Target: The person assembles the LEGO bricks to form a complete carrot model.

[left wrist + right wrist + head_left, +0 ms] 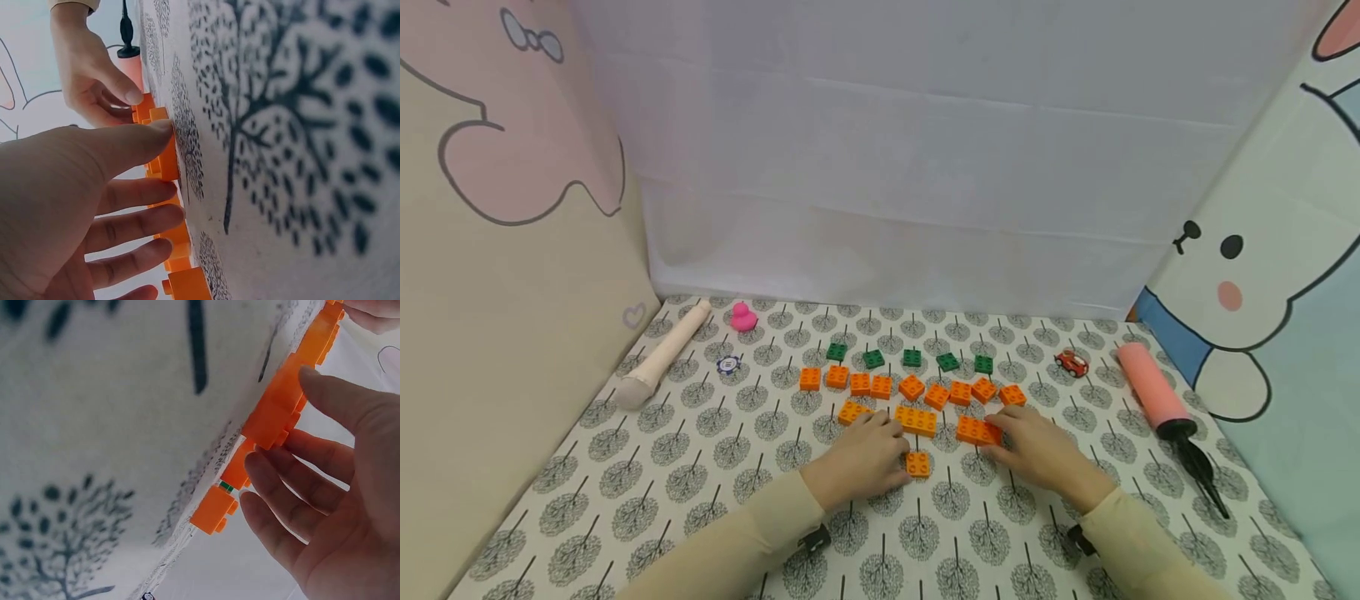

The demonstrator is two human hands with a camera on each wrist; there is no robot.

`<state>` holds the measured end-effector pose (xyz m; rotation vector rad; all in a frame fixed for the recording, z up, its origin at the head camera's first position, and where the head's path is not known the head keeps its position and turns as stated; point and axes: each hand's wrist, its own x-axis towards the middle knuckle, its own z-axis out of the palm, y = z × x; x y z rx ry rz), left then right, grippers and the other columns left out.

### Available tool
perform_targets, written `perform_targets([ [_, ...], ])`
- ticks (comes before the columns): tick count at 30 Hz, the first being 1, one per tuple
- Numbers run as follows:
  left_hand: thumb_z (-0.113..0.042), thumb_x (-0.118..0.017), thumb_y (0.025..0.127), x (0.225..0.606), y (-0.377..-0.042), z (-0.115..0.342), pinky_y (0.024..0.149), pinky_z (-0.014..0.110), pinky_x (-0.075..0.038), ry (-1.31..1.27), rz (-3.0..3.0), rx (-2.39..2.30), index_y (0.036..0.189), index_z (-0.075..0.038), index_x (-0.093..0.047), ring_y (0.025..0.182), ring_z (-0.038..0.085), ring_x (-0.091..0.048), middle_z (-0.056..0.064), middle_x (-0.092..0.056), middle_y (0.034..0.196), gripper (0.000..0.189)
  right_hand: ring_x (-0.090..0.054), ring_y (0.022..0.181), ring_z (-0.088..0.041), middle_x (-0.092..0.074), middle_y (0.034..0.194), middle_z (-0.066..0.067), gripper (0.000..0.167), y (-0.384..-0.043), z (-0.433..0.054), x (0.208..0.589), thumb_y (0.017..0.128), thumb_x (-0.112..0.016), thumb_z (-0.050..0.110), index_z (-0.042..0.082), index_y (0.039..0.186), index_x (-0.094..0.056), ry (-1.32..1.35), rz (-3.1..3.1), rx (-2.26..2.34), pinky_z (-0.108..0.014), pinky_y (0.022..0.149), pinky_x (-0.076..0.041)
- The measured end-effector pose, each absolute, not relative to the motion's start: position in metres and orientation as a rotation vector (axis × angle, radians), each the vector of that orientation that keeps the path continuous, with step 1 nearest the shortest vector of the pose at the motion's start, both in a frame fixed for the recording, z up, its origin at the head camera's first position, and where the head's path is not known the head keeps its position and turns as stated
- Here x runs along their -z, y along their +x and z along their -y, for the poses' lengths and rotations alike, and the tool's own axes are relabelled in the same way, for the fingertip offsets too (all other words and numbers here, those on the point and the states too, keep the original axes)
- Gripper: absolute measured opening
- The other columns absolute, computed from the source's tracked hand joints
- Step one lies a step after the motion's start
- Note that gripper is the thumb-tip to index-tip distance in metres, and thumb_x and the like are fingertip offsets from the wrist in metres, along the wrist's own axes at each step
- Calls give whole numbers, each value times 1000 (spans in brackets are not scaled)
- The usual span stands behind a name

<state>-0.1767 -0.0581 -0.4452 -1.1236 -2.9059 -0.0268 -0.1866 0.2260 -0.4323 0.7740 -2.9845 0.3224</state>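
Note:
My left hand point(859, 463) is beside a small square orange brick point(917, 464); its thumb tip overlaps the brick in the left wrist view, the other fingers extended and spread. Just beyond this hand are a light orange brick point(853, 412), partly hidden by it, and a long light orange brick point(915, 421). My right hand point(1032, 443) holds the right end of a darker orange long brick point(976, 430), thumb point(310, 380) on the near side and fingers point(269, 478) round the far side. The brick lies flat on the cloth.
Behind the hands runs a row of small orange bricks point(912, 387), then several green bricks point(912, 357). A white club-shaped object point(662, 354), pink duck point(743, 317) and blue-white token point(728, 364) lie left. A red toy car point(1071, 362) and pink-and-black pump point(1150, 383) lie right.

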Motion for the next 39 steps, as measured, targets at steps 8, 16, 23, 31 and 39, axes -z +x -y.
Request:
perform_targets([
  [8, -51, -69, 89, 445, -176, 59, 97, 40, -48, -1131, 2908, 51, 112, -22, -74, 105, 17, -56, -5, -66, 113, 38, -63, 103, -29, -65, 112, -11, 39, -186, -227, 433, 88, -76, 24, 2, 120, -69, 819, 2969, -325, -47, 88, -54],
  [16, -51, -69, 89, 446, -176, 60, 96, 39, -48, -1133, 2914, 73, 114, -21, -73, 105, 17, -56, -4, -66, 114, 39, -61, 97, -23, -63, 107, -9, 36, -184, -229, 434, 87, -76, 20, 1, 118, -69, 813, 2998, -409, -44, 87, -54],
  [23, -51, -68, 90, 448, -178, 61, 98, 40, -48, -1136, 2930, 102, 116, -21, -72, 107, 18, -55, -2, -64, 116, 41, -62, 103, -24, -64, 114, -9, 39, -178, -227, 429, 88, -75, 24, 5, 122, -68, 807, 3006, -462, -45, 92, -53],
  [31, -53, -63, 93, 445, -178, 70, 107, 44, -43, -1116, 2929, 155, 121, -19, -69, 120, 24, -54, 1, -62, 122, 44, -62, 107, -22, -64, 119, -6, 38, -175, -208, 420, 90, -73, 25, 8, 125, -68, 906, 3019, -550, -44, 93, -54],
  [39, -51, -61, 95, 438, -176, 77, 113, 44, -38, -1129, 2890, 233, 136, -15, -60, 127, 24, -52, 3, -61, 133, 55, -63, 106, -20, -64, 120, -4, 37, -171, -187, 418, 90, -73, 22, 8, 124, -68, 1049, 2956, -573, -41, 90, -55],
])
